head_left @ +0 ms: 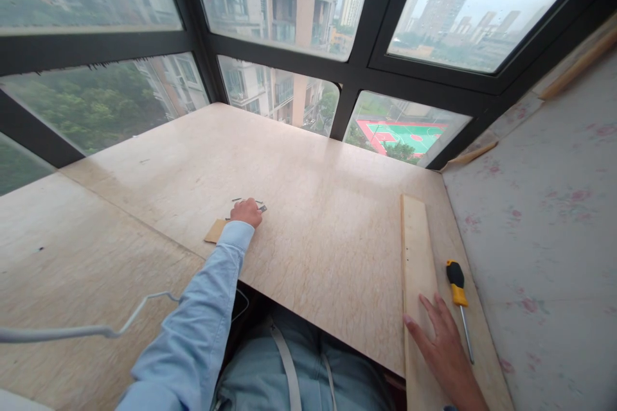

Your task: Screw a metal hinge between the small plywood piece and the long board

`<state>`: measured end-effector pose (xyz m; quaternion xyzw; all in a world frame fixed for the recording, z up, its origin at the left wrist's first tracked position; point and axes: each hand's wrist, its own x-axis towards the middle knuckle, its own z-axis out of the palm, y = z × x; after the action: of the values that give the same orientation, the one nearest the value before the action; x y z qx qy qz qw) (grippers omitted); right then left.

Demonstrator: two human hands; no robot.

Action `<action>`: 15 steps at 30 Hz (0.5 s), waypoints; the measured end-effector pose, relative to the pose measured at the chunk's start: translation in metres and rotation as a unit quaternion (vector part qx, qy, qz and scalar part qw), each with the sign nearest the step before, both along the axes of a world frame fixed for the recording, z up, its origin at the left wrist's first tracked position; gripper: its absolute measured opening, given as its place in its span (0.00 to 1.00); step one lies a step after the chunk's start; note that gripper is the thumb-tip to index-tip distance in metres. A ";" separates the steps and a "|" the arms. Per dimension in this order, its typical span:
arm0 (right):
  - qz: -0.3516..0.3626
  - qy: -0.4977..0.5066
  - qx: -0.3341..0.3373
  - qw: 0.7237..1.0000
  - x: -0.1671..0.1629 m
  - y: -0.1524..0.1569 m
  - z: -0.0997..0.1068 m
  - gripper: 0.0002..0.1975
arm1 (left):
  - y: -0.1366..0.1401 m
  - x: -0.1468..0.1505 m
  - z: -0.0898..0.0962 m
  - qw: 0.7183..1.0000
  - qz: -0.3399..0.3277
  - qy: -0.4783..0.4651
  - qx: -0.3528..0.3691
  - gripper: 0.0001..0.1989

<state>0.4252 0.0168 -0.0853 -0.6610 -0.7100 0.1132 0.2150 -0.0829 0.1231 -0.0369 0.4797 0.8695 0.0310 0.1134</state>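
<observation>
My left hand (pixel 247 212) is closed, its curled fingers low over the pale tabletop. A small grey metal piece (pixel 263 208) sticks out at the right side of these fingers; what lies inside the grasp is hidden. Just beyond the hand are thin dark slivers (pixel 236 200). Beside the wrist lies a flat brown square (pixel 214 231), partly covered by the sleeve. My right hand (pixel 436 340) rests with spread fingers on a long pale wooden board (pixel 415 231), which has small dark holes. To the right of that hand lies a screwdriver (pixel 457 284) with a yellow and black handle.
The marble-patterned tabletop (pixel 308 205) reaches the dark window frames (pixel 270 61). A white cable (pixel 116 332) crosses at the lower left. A flowered wall (pixel 540 237) bounds the right side. The table's front edge has a recess around my lap. A small dark bit (pixel 41 248) lies far left.
</observation>
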 end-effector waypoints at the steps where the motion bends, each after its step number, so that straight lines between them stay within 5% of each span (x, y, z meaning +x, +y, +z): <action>1: 0.001 -0.001 0.003 1.000 0.000 0.000 0.000 0.35 | -0.001 0.001 -0.001 1.000 0.001 0.001 0.009 0.12; 10: 0.010 0.002 0.003 1.000 0.002 0.001 -0.001 0.34 | -0.012 0.004 -0.008 0.996 0.008 0.003 0.090 0.16; 15: 0.007 -0.006 -0.009 1.000 0.002 0.000 0.001 0.38 | -0.050 -0.003 0.004 0.990 0.037 0.027 0.130 0.27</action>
<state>0.4271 0.0173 -0.0840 -0.6587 -0.7147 0.1174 0.2039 -0.0863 0.0734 -0.0330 0.4584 0.8780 0.1354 0.0253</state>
